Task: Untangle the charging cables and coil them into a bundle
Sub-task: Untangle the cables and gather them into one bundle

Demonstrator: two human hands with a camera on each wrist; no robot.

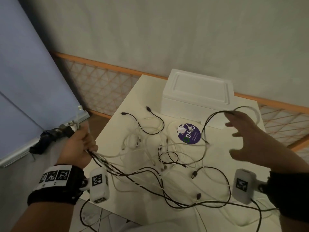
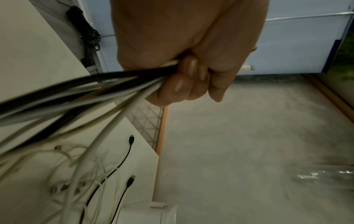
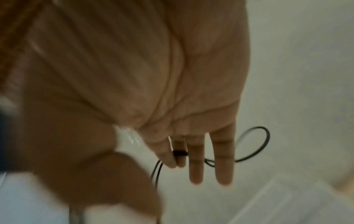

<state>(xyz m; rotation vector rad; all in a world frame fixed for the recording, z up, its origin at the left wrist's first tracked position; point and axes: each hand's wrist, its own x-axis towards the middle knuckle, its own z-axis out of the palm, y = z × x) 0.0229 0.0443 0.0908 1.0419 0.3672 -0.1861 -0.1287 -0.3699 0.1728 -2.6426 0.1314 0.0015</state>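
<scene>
Charging cables [image 1: 160, 153], black and white, lie in a loose tangle over the white table [image 1: 222, 158], in front of the white box [image 1: 197, 94], with several strands running off to the left of the table. There the left hand [image 1: 80, 143] is clenched in a fist round a gathered handful of them, held out past the table's left edge; the wrist view shows the fingers [image 2: 182, 84] curled tight over the bunch. To the right of the box, the right hand [image 1: 247, 136] is spread with fingers nearly straight, and a black loop [image 1: 215, 118] hangs over two of them; whether they pinch it I cannot tell, for the view is blurred. The step in hand seems to be gathering strands while freeing one loop. Next, that loop likely needs drawing clear of the white strands it crosses, slowly, so the plugs do not snag.
</scene>
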